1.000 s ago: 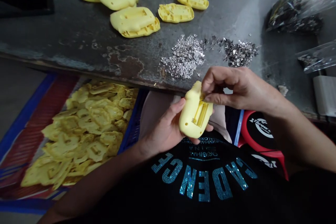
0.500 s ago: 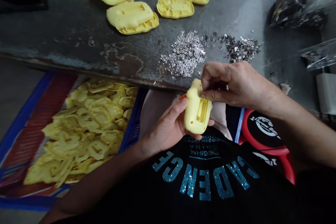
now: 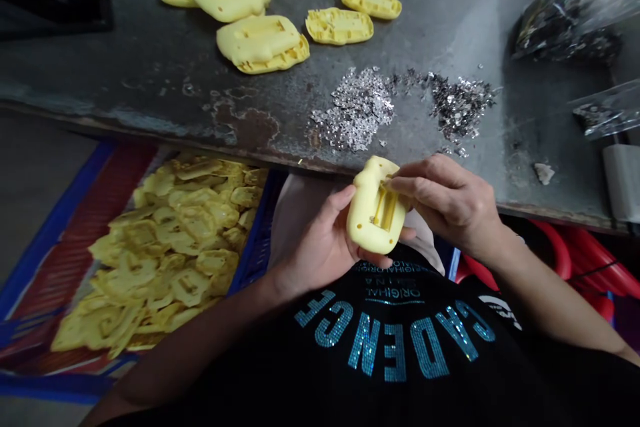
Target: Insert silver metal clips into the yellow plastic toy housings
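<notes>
My left hand [image 3: 317, 243] is closed around a yellow plastic shell [image 3: 364, 223], thumb along its left edge and fingers underneath. The shell has a long recessed slot and small holes, and is held just in front of the table edge. My right hand [image 3: 453, 203] pinches at the upper end of that slot, fingertips touching the shell. Whatever small thing is between those fingertips is hidden. On the table beyond lie a heap of small silvery metal pieces [image 3: 361, 110] and, to its right, a darker heap of similar pieces [image 3: 464, 105].
More yellow shells [image 3: 260, 40] lie at the back of the table [image 3: 165, 73]. A blue and red crate [image 3: 107, 213] full of yellow parts [image 3: 175, 240] stands low on the left. Clear plastic bags of dark metal pieces [image 3: 567, 20] rest at the right.
My right hand has come down and nearer, its fingertips now at the slot's upper end. The shell is turned slightly in my left hand. The view has shifted a little.
</notes>
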`<state>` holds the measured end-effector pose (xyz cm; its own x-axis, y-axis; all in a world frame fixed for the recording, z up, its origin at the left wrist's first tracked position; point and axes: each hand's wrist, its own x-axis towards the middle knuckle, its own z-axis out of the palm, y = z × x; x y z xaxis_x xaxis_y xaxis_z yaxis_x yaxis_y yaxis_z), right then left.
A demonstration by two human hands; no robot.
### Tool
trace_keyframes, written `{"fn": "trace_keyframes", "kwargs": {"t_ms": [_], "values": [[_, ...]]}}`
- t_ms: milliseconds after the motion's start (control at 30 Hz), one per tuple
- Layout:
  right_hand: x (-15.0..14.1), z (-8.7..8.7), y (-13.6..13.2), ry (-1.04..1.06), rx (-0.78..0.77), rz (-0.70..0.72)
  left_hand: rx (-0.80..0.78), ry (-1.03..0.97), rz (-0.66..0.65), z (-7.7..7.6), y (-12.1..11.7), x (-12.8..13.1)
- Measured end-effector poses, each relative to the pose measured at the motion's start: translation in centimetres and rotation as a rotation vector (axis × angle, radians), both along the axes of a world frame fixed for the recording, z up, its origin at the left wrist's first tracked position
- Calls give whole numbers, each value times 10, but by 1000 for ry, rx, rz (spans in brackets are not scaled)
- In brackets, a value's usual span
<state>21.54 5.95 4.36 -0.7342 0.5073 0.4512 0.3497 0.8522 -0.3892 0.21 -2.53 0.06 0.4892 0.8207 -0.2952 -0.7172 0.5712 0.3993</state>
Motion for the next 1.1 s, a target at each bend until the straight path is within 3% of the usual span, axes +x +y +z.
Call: {"fn": "trace_keyframes", "kwargs": {"t_ms": [133, 300, 367, 667, 967, 1100], "values": [[2, -4, -2, 64, 39, 34, 8, -23, -1, -1, -1, 1], [2, -3, 3, 198, -270, -13, 24, -24, 36, 1, -2, 4], [1, -3, 5, 224, -318, -22, 36, -2, 51, 2, -3, 5], [0, 2, 6, 174, -320, 1, 97, 151, 98, 2, -6, 5], [-5, 4, 0, -61, -160, -59, 70, 249, 148, 3, -5, 7], [-5, -3, -2, -5, -195, -75, 60, 248, 155, 1, -3, 8]]}}
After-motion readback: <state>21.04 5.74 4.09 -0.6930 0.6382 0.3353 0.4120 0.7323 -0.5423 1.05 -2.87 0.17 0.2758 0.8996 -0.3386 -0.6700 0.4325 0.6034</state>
